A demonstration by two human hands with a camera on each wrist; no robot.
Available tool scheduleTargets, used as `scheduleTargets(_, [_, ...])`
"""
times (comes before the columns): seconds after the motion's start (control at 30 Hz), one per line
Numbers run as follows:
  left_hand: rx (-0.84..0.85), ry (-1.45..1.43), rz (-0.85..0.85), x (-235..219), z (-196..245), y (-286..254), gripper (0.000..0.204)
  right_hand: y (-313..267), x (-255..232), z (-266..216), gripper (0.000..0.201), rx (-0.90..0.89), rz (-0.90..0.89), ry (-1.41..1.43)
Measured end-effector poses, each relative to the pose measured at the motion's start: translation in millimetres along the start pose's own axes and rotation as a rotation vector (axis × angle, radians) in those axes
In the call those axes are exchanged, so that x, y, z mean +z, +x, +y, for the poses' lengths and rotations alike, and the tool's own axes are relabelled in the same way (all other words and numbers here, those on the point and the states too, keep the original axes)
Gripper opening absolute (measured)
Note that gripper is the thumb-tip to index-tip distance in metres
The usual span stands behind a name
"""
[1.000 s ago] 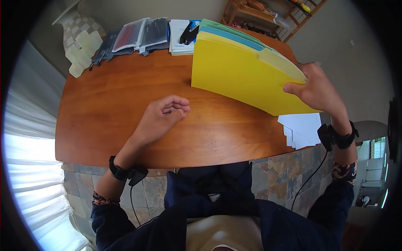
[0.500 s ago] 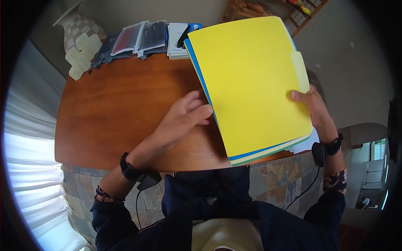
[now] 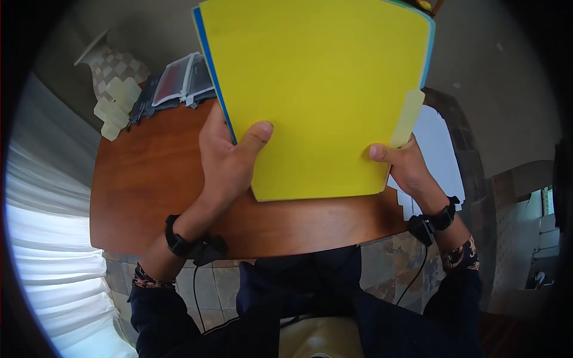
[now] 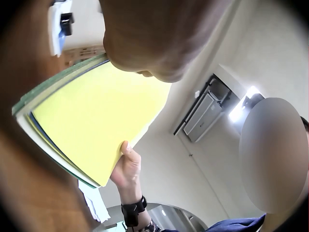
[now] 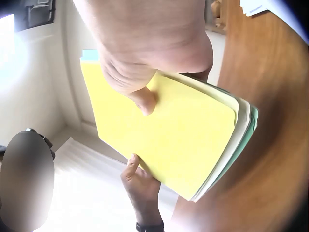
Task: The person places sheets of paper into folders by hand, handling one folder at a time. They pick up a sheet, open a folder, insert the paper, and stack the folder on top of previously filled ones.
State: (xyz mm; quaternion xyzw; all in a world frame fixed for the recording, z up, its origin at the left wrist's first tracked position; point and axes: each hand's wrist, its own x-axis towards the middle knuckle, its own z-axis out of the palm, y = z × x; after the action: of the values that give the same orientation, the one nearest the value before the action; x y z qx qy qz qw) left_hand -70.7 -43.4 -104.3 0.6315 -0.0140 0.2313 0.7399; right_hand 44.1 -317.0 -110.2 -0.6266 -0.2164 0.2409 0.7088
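Observation:
A stack of file folders (image 3: 316, 89), yellow on top with blue and green ones beneath, is held up over the table between both hands. My left hand (image 3: 227, 155) grips its left edge, thumb flat on the yellow cover and fingers hidden behind. On the opposite edge my right hand (image 3: 406, 164) pinches the stack just below a pale tab, its thumb also on the yellow face. The left wrist view shows green, cream and blue layers along the edge of the folders (image 4: 96, 121). In the right wrist view the lower corners of the folders (image 5: 193, 135) fan slightly apart.
White paper sheets (image 3: 439, 143) lie at the table's right end. Zip pouches (image 3: 179, 80) and a pale cut-out shape (image 3: 116, 104) sit at the back left, near a checkered vase (image 3: 110, 62). The wooden table's (image 3: 149, 179) front edge is close to the person's lap.
The right hand has swung the folder stack up from standing on its edge to facing the head camera, then farther forward. The left hand, previously holding nothing, has taken hold of the left edge.

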Motion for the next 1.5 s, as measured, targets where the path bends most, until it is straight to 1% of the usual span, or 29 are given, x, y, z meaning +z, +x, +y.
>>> scheduleTargets(0.03, [0.123, 0.059, -0.02, -1.0, 4.5, 5.3, 0.034, 1.2, 0.9, -6.1, 0.056, -0.081, 0.001, -0.036])
scheduleTargets(0.07, [0.246, 0.119, -0.038, -0.8, 8.7, 9.7, 0.036, 2.5, 0.0, -7.2, 0.056, -0.096, 0.006, -0.034])
scheduleTargets(0.13, [0.264, 0.13, -0.057, 0.4, 8.1, 11.4, 0.037, 5.1, -2.6, -3.0, 0.055, -0.246, 0.025, -0.037])
scheduleTargets(0.17, [0.274, 0.135, -0.069, -0.1, 5.6, 13.4, 0.039, 6.7, -4.9, 0.7, 0.055, -0.261, 0.026, -0.033])
scheduleTargets(0.2, [0.284, 0.14, -0.075, -0.6, 2.4, 13.5, 0.039, 6.6, -7.1, 6.7, 0.061, -0.212, 0.023, -0.031])
scheduleTargets(0.27, [0.189, 0.136, -0.067, -0.9, -6.3, 10.4, 0.042, 6.5, -9.7, 15.1, 0.07, -0.147, 0.017, -0.024])
scheduleTargets(0.3, [0.195, 0.136, -0.071, -2.3, -9.5, 10.1, 0.042, 6.6, -7.7, 16.5, 0.07, -0.154, 0.019, -0.024])
scheduleTargets(0.37, [0.124, 0.048, -0.096, -5.7, -14.3, 9.3, 0.044, 7.3, -3.2, 18.2, 0.072, -0.172, 0.029, 0.081])
scheduleTargets(0.5, [0.122, 0.068, -0.105, -8.4, -18.6, 6.9, 0.045, 7.5, -4.0, 22.5, 0.072, -0.179, 0.017, 0.064])
scheduleTargets(0.6, [0.127, 0.146, -0.08, -5.6, -19.3, 6.3, 0.046, 4.4, -1.6, 25.8, 0.07, -0.174, 0.025, 0.071])
scheduleTargets(0.67, [0.117, 0.164, -0.113, -5.4, -17.8, 8.7, 0.046, 1.5, 0.7, 28.2, 0.062, -0.187, 0.034, 0.1])
scheduleTargets(0.7, [0.112, 0.165, -0.112, -3.7, -15.4, 10.0, 0.046, -0.5, 1.3, 29.0, 0.062, -0.182, 0.035, 0.103])
scheduleTargets(0.8, [0.137, 0.12, -0.096, 0.6, -11.8, 14.2, 0.046, -1.9, 2.1, 32.0, 0.058, -0.176, 0.044, 0.109])
scheduleTargets(0.87, [0.144, 0.126, -0.105, 0.5, -11.4, 15.6, 0.047, -3.1, 2.3, 33.3, 0.055, -0.226, 0.079, 0.103])
scheduleTargets(1.0, [0.152, 0.147, -0.068, 5.9, 0.1, 12.2, 0.046, -3.4, -2.1, 32.0, 0.054, -0.26, 0.071, 0.08])
scheduleTargets(1.07, [0.139, 0.176, -0.084, 5.5, 4.4, 7.3, 0.045, -11.5, 0.5, 26.5, 0.055, -0.248, 0.106, 0.079])
scheduleTargets(1.17, [0.143, 0.175, -0.091, 7.7, 9.0, 4.1, 0.045, -9.5, -7.2, 36.3, 0.056, -0.27, 0.082, 0.081])
scheduleTargets(1.3, [0.158, 0.179, -0.069, 6.7, 12.6, 3.5, 0.047, -11.2, -7.2, 31.4, 0.054, -0.265, 0.034, 0.092])
scheduleTargets(1.37, [0.251, 0.122, -0.061, 4.2, 17.8, 8.0, 0.055, -12.6, -8.1, 27.6, 0.054, -0.285, -0.003, 0.117])
scheduleTargets(1.4, [0.25, 0.123, -0.061, 3.8, 21.8, 10.3, 0.055, -13.3, -10.2, 25.9, 0.054, -0.284, -0.003, 0.118])
scheduleTargets(1.47, [0.349, 0.152, -0.076, 4.8, 32.8, 14.3, 0.063, -14.5, -15.7, 21.4, 0.054, -0.288, -0.045, 0.125])
scheduleTargets(1.5, [0.352, 0.152, -0.078, 6.3, 37.9, 15.1, 0.063, -14.3, -15.8, 19.2, 0.054, -0.292, -0.044, 0.124])
